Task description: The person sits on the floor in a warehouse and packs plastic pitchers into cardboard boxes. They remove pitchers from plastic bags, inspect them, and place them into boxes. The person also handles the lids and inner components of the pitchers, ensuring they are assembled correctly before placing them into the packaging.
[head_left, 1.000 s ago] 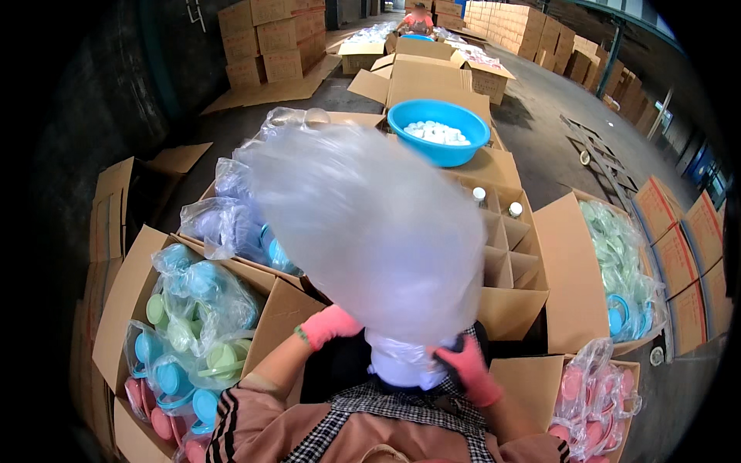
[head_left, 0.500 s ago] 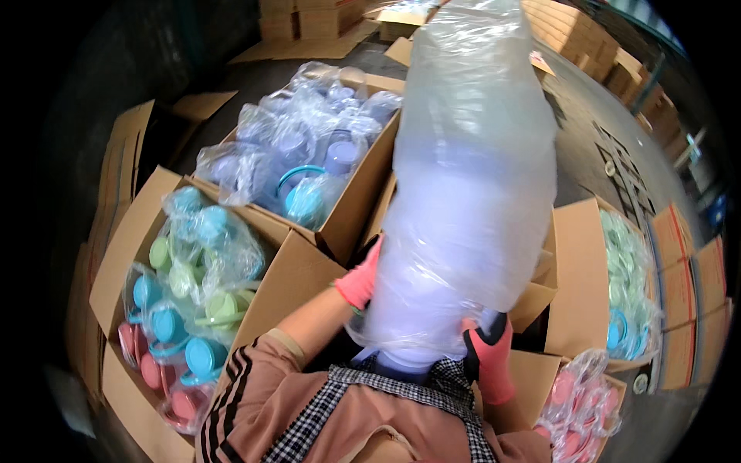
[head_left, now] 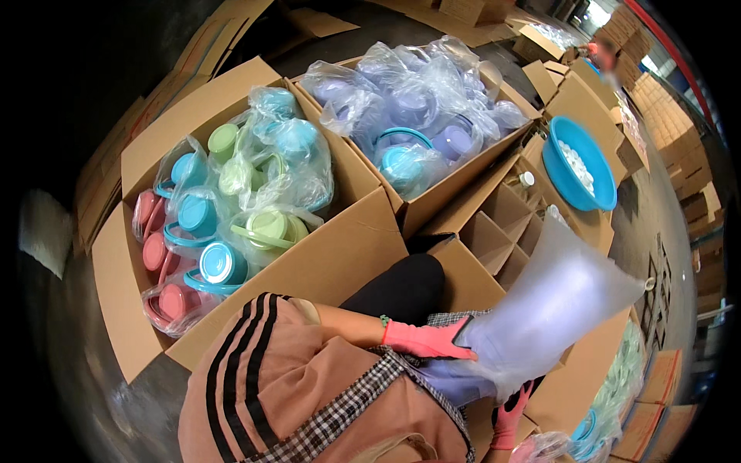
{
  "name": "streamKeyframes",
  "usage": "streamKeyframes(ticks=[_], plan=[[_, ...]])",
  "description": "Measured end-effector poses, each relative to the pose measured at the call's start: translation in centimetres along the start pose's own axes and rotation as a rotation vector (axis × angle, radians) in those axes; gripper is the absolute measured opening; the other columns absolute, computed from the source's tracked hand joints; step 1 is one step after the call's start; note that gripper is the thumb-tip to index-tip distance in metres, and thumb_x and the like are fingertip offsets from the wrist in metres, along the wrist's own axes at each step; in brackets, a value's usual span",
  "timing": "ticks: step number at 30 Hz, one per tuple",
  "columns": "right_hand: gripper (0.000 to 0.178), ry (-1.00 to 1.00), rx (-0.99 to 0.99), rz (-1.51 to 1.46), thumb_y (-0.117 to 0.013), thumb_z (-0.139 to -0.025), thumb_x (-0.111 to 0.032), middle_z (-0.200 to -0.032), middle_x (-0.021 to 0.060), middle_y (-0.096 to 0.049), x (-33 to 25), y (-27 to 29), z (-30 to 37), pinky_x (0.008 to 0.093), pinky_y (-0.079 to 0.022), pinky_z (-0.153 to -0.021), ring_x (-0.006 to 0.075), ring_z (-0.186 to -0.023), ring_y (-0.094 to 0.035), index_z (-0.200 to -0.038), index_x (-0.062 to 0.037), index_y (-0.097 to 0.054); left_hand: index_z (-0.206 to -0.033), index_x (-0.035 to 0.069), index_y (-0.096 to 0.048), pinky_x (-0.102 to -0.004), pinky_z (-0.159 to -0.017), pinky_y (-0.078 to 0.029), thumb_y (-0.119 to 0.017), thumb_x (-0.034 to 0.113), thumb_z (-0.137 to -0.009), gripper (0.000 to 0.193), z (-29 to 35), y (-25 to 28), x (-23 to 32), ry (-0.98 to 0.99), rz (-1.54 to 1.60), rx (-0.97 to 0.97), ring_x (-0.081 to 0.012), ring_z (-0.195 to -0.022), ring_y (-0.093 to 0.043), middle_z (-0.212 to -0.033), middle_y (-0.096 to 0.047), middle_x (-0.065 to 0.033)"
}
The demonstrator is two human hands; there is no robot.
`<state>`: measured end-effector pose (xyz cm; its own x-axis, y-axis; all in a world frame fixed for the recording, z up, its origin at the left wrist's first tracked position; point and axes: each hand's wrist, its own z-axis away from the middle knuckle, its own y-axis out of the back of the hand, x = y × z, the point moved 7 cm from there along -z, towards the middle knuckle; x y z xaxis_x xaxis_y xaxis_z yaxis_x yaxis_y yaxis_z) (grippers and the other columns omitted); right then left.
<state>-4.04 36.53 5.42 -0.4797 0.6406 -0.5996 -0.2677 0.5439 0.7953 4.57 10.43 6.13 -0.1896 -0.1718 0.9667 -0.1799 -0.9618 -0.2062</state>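
Note:
Across my lap lies a big clear plastic bag (head_left: 559,293) with something lavender inside, its far end tilted up to the right. My left hand (head_left: 428,339), in a pink glove with dark fingertips, presses on the bag's near end with its fingers closed over the film. Beneath that end, my right hand (head_left: 511,415), gloved the same way, grips the bag from the right. Lavender plastic (head_left: 455,386) shows between the two hands; its exact shape is hidden. Just beyond the bag stands a carton with cardboard dividers (head_left: 488,239), and a clear bottle (head_left: 525,184) sits in it.
At left, an open carton (head_left: 309,270) holds bagged pink, blue and green lidded pieces with loop handles. Another carton (head_left: 363,166) holds bagged lavender ones. A blue basin (head_left: 557,174) contains small white pieces. Bagged green pieces (head_left: 621,378) lie at right. A person (head_left: 603,58) is far off.
The bag has come down from standing tall before me to a lower, rightward tilt, and looks shorter. My left hand has moved from its side onto its near end. The view has turned.

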Motion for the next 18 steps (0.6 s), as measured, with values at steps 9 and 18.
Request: streamKeyframes(ticks=[9, 18], plan=[[0.049, 0.163, -0.208, 0.387, -0.058, -0.076, -0.017, -0.117, 0.0162, -0.050, 0.7, -3.7, 2.0, 0.0400, -0.032, -0.095, 0.0299, -0.109, -0.046, -0.120, -0.0008, -0.042, -0.132, 0.001, -0.018, -0.0338, -0.093, -0.035, -0.053, 0.057, -0.074, 0.087, 1.3, -0.3, 3.1, 0.098, -0.284, -0.123, -0.0310, -0.114, -0.042, -0.126, -0.040, -0.0217], [0.048, 0.003, 0.171, 0.008, -0.046, -0.083, -0.029, -0.118, 0.0119, -0.046, -13.0, 1.8, -6.8, 0.0421, -0.030, -0.094, 0.0256, -0.110, -0.044, -0.124, -0.0068, -0.037, -0.077, 0.007, -0.060, -0.0351, -0.069, -0.045, -0.050, 0.030, -0.078, 0.025, 10.5, 28.5, 9.3, -0.076, -1.513, 0.723, -0.0242, -0.072, -0.058, -0.075, -0.060, -0.0113]])
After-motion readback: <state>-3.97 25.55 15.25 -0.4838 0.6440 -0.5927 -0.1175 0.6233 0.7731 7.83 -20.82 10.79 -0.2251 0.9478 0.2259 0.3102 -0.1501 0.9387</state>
